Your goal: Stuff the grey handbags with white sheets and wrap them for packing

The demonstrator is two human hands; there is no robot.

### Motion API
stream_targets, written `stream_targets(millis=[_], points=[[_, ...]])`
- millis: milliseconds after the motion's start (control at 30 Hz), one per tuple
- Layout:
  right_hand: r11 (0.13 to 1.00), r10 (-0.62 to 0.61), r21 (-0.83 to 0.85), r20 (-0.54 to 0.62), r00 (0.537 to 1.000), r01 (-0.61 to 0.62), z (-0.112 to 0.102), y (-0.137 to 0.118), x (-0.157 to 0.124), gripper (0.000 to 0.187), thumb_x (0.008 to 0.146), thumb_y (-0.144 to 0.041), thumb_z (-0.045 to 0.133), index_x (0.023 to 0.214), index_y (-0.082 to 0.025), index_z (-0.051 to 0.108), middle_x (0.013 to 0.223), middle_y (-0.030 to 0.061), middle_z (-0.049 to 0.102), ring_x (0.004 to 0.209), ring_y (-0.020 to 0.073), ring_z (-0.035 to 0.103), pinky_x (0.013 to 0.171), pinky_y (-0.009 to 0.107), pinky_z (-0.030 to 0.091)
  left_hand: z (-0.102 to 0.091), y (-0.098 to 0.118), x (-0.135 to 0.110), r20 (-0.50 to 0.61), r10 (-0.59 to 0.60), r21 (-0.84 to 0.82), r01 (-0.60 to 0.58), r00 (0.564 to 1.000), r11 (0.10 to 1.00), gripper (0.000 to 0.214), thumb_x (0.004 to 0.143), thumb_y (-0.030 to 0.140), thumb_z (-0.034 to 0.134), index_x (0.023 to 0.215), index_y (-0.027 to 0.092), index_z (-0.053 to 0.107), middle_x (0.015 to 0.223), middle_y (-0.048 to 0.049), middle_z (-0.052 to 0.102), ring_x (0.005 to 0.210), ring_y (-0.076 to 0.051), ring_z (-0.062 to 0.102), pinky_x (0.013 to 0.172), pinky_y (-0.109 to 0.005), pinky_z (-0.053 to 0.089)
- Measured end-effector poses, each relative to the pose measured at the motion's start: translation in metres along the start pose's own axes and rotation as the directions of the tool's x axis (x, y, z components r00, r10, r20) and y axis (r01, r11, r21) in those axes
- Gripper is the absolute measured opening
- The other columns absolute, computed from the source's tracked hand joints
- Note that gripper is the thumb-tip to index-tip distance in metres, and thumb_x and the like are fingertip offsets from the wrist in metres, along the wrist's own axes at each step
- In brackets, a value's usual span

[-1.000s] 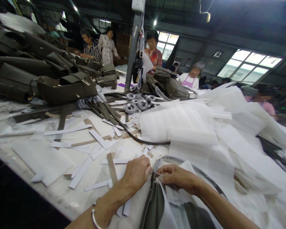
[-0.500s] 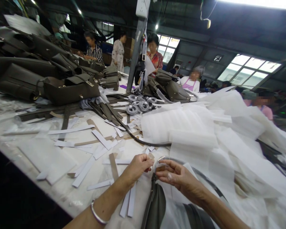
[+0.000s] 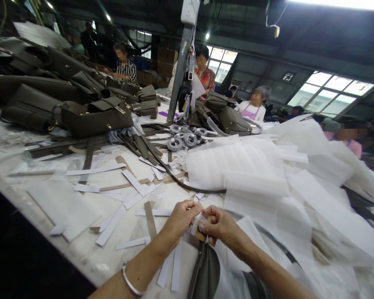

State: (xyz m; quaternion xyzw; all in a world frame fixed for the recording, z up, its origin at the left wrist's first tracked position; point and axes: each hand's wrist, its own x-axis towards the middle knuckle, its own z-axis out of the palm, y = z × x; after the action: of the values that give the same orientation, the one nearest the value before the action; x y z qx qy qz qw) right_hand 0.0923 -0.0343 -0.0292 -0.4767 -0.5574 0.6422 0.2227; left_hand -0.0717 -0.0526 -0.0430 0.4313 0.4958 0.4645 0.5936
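My left hand (image 3: 182,218) is closed in a pinch at the front of the table; whatever is between its fingertips is too small to make out. Touching or nearly touching those fingertips, my right hand (image 3: 221,226) is pinched too. A small tan piece with whitish film (image 3: 200,233) shows under the right fingers, which appear to grip it. Just below both hands stands a dark olive handbag (image 3: 207,268), its side toward me, partly covered by white wrapping sheet (image 3: 229,280). A dark strap in clear film (image 3: 277,241) curves to the right behind my right wrist.
White wrapping sheets (image 3: 255,162) are heaped on the right. Paper strips (image 3: 112,224) litter the table (image 3: 65,253). Olive handbags (image 3: 96,116) pile up at the back left, near coiled wrapped straps (image 3: 190,140) and a grey post (image 3: 180,70). Co-workers (image 3: 252,106) are beyond.
My right hand has moved left and its fingers have closed from a looser, spread pose, meeting the left fingertips. The tan piece now shows below them. My left hand has barely moved.
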Motion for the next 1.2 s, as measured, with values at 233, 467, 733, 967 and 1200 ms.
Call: stream_targets(millis=[233,467,733,967,1200], points=[[0.992,0.124,-0.016,-0.103,0.987,-0.126,0.004,0.000,0.003,0.044,0.057,-0.046,0.082,0.076,-0.018,0.053,0.050,-0.0041,0.061,0.041,0.0095,0.054,0.041,0.020,0.043,0.000,0.010,-0.020,0.150,0.274,0.303,-0.308,0.950,0.902,0.026,0.086,0.033,0.053,0.077,0.018,0.073,0.085,-0.0028,0.061,0.072,-0.014,0.057,0.069,-0.025,0.045],[0.994,0.047,0.102,-0.133,0.990,-0.034,-0.002,0.003,-0.012,0.043,0.066,-0.051,0.079,0.083,-0.016,0.060,0.065,0.0007,0.067,0.057,0.0117,0.063,0.058,0.024,0.051,-0.004,-0.001,-0.013,0.052,0.269,0.535,-0.255,0.962,0.806,0.017,0.076,0.022,0.060,0.091,0.020,0.068,0.097,-0.0038,0.068,0.088,-0.020,0.061,0.079,-0.028,0.045],[0.994,-0.044,-0.107,-0.171,0.984,0.025,-0.016,-0.016,-0.012,0.051,0.075,-0.063,0.066,0.096,-0.017,0.067,0.066,-0.0003,0.061,0.054,0.0105,0.053,0.043,0.019,0.036,-0.003,0.009,-0.015,-0.025,0.327,0.505,-0.271,0.945,0.820,0.011,0.081,0.021,0.049,0.070,0.020,0.053,0.073,0.0016,0.058,0.070,-0.015,0.053,0.066,-0.025,0.037],[0.949,-0.075,-0.306,0.002,0.997,0.072,-0.023,0.013,0.008,0.059,0.072,-0.064,0.067,0.106,-0.016,0.064,0.073,0.0035,0.065,0.060,0.0159,0.058,0.043,0.021,0.038,-0.010,0.006,-0.011,-0.097,0.323,0.325,-0.277,0.941,0.904,0.031,0.092,0.046,0.045,0.073,0.021,0.045,0.066,0.0041,0.047,0.064,-0.013,0.045,0.062,-0.026,0.033],[0.814,-0.299,-0.496,0.085,0.950,0.301,-0.020,0.014,0.004,0.035,0.065,-0.043,0.077,0.092,-0.021,0.071,0.101,0.0065,0.066,0.084,0.0212,0.060,0.069,0.028,0.047,-0.023,0.010,-0.013,0.340,0.077,0.000,-0.082,0.937,0.997,0.045,0.078,0.062,0.063,0.078,0.019,0.047,0.066,0.0053,0.046,0.057,-0.009,0.042,0.054,-0.021,0.033]])
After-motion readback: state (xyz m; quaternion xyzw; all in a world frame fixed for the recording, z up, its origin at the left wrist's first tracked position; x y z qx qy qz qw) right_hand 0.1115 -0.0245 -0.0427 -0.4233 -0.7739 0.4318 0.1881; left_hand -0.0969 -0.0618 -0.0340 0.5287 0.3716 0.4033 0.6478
